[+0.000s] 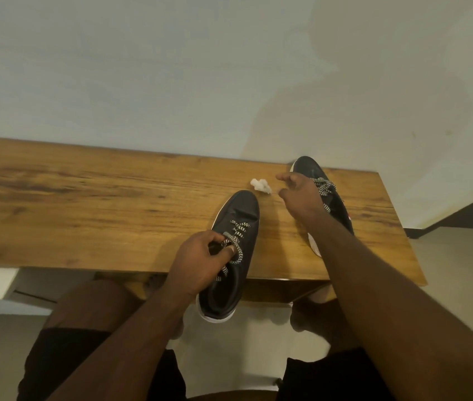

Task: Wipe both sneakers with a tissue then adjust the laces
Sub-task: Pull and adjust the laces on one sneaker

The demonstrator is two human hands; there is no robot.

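Two dark sneakers with black-and-white checkered laces lie on a wooden table (85,198). The near sneaker (238,209) hangs its heel over the front edge; my left hand (200,261) grips it at the tongue, thumb pinching a lace. The far sneaker (307,167) sits at the back right, partly hidden by my right hand (301,198), which hovers over it with fingers spread and relaxed, holding nothing. A crumpled white tissue (260,185) lies on the table between the two toes, just left of my right fingertips.
A pale wall rises right behind the table. The table's right edge lies just past the far sneaker, with light floor and a dark step beyond. My knees and dark shorts are under the front edge.
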